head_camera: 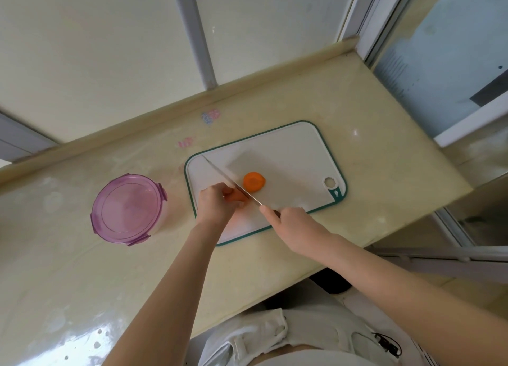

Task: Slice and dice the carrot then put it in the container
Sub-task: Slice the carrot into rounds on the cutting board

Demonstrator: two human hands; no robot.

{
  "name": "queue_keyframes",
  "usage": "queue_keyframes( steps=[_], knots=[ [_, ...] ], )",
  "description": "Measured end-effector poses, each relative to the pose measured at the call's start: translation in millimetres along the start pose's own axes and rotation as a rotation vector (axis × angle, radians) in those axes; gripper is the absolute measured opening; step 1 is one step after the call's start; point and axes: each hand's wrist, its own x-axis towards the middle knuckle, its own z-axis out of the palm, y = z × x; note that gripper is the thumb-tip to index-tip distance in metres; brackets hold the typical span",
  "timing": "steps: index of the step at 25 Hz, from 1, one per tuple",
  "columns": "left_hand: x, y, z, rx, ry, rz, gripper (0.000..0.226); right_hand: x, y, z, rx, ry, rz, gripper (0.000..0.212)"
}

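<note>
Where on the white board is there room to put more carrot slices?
The cutting board is bare along its far edge and on its right side, between the cut carrot piece and the hanging hole. Its near left is crowded: the left hand holds the carrot under the knife, gripped by the right hand.

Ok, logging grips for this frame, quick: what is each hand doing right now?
Left hand: closed on the carrot piece, pinning it to the cutting board.
Right hand: closed on the knife handle, blade across the carrot.
</note>
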Motion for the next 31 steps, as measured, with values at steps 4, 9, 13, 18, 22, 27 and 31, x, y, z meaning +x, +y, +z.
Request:
queue_keyframes(
  steps=[4,9,13,18,22,27,31],
  knots=[
    [-1.4,-1.5,2.6,-0.015,0.007,-0.015,0.036,-15.5,20.3,8.3,-0.001,0.009,0.096,0.056],
    [-0.9,-2.6,3.8,-0.001,0.004,-0.015,0.034,-0.6,16.9,16.6,-0.006,0.032,0.051,0.054],
    [-5.3,-0.3,4.7,0.027,0.028,-0.012,0.028,20.9,9.1,21.8,-0.006,0.037,0.028,0.056],
    [-10.0,0.3,5.6,-0.002,0.052,0.0,0.017,39.6,8.0,28.1,-0.039,0.059,-0.009,0.057],
    [-11.9,-3.0,6.7,0.008,0.057,0.015,0.031,46.6,16.6,14.3,0.084,-0.013,0.027,0.061],
    [-13.4,-8.7,9.5,0.023,0.081,0.091,0.024,50.0,10.0,-9.8,0.535,-0.126,0.178,0.055],
    [-14.5,-13.5,16.2,0.018,0.098,0.119,0.021,38.6,4.2,-19.5,0.582,-0.086,0.148,0.054]
  ],
)
